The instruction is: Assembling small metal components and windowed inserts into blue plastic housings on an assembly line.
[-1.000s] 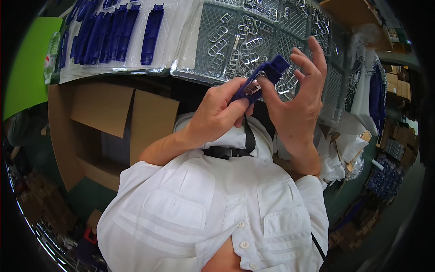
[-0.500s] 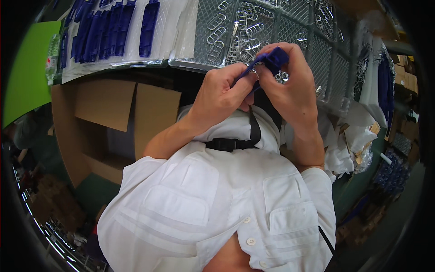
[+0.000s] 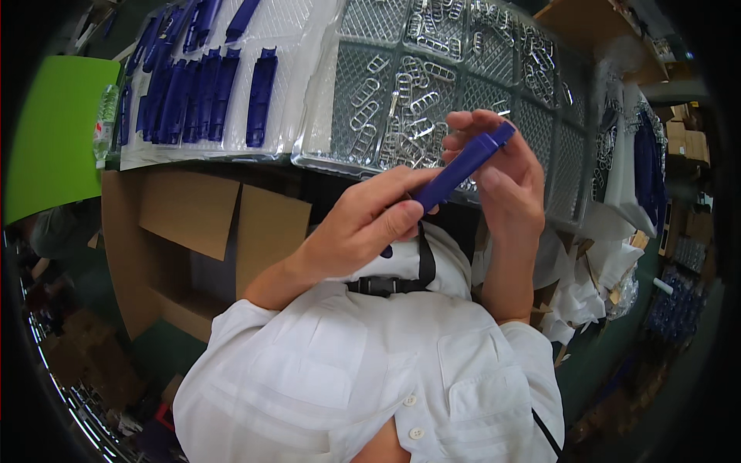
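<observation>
My left hand (image 3: pixel 363 220) is closed round the near end of a long, narrow blue plastic part (image 3: pixel 463 164), which slants up and to the right. My right hand (image 3: pixel 515 191) is cupped about the far end, its fingers bent behind and its thumb apart. Whether its fingers touch the part I cannot tell. Just beyond lies a clear compartment tray (image 3: pixel 351 85) holding many loose, shiny metal loop-shaped pieces (image 3: pixel 423 104). At the left, similar blue plastic parts (image 3: pixel 262 99) lie in a row on a clear ribbed sheet (image 3: pixel 297 73).
Below the table's edge at the left stands an open cardboard box (image 3: pixel 123 255). A plastic bottle (image 3: pixel 105 123) rests by a green surface (image 3: pixel 54 131). Crumpled white wrapping (image 3: pixel 575 293) and hanging bundles of blue parts (image 3: pixel 650 166) are at the right.
The blue part has turned to show its long smooth side. My right fingers have loosened from their pinch and spread, while my left hand keeps hold. The whole view has shifted slightly.
</observation>
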`<state>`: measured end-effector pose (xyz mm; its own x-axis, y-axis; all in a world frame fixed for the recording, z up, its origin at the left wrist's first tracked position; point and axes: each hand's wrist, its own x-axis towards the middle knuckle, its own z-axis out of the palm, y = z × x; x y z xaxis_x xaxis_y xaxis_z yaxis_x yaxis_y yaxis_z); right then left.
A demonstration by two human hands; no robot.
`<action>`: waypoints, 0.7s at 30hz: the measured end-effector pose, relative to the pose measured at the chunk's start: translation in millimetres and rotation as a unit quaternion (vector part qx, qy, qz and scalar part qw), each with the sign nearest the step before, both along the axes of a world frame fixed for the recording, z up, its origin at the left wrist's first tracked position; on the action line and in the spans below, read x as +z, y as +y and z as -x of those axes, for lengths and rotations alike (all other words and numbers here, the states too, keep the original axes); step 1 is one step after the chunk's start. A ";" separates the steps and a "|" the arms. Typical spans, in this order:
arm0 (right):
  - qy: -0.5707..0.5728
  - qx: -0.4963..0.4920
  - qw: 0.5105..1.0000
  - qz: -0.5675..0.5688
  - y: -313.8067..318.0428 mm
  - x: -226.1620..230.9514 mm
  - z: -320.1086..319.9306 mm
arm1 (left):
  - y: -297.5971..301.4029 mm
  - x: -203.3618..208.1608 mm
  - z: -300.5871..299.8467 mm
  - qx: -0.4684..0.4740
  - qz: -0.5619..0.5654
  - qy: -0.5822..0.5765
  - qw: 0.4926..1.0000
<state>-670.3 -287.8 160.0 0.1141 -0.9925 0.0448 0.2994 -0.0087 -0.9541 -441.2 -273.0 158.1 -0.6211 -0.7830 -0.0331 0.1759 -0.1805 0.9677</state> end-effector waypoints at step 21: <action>-0.170 -0.006 0.984 -0.043 7.2 5.1 -13.1 | 6.6 10.1 29.1 0.184 0.257 -0.174 0.933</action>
<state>-657.2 -280.6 165.1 0.0945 -0.9955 -0.0068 0.6021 0.0626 -0.7960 -470.3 -266.5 168.2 -0.3294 -0.9091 0.2550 -0.2068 0.3330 0.9200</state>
